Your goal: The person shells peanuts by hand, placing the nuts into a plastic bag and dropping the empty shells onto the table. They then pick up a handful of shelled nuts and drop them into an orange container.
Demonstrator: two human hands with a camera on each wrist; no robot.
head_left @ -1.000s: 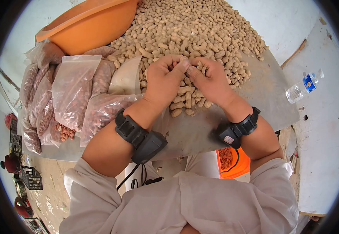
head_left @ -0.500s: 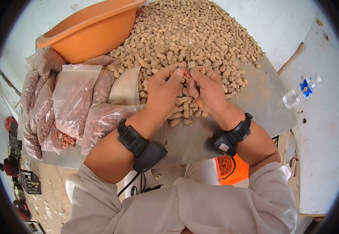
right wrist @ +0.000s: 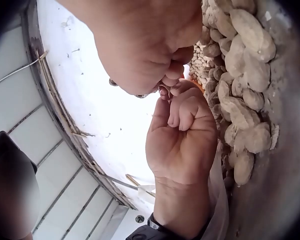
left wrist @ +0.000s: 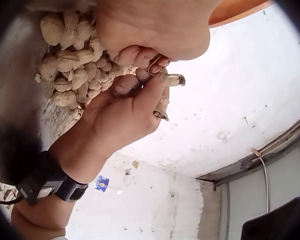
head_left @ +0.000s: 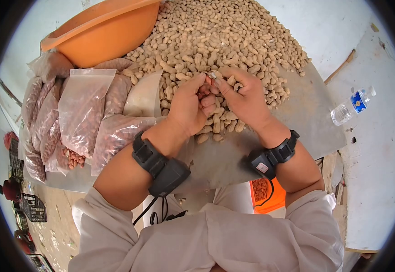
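Observation:
My two hands meet fingertip to fingertip over the near part of a heap of unshelled peanuts [head_left: 233, 50]. With curled fingers my left hand [head_left: 186, 104] holds reddish peanut kernels [head_left: 203, 92], partly hidden by the fingers. Thumb and forefinger of my right hand [head_left: 247, 95] pinch a pale piece of peanut shell [head_left: 213, 75] right at the left thumb tip. In the left wrist view a split shell piece [left wrist: 177, 80] sticks out past the right fingertips, and another shell piece [left wrist: 160, 115] shows lower at that hand. The right wrist view shows the left fingers [right wrist: 187, 112] folded toward the palm.
Clear bags of shelled kernels [head_left: 81, 113] lie to the left, with an orange basin [head_left: 102, 36] behind them. A plastic water bottle [head_left: 352, 106] is at the right, beyond the grey tabletop [head_left: 315, 109]. Below the table edge stands an orange container [head_left: 272, 201] holding reddish bits.
The left hand has turned, so its curled fingers and the kernels in them now show. The right hand has shifted slightly and its thumb now meets the left thumb at the shell.

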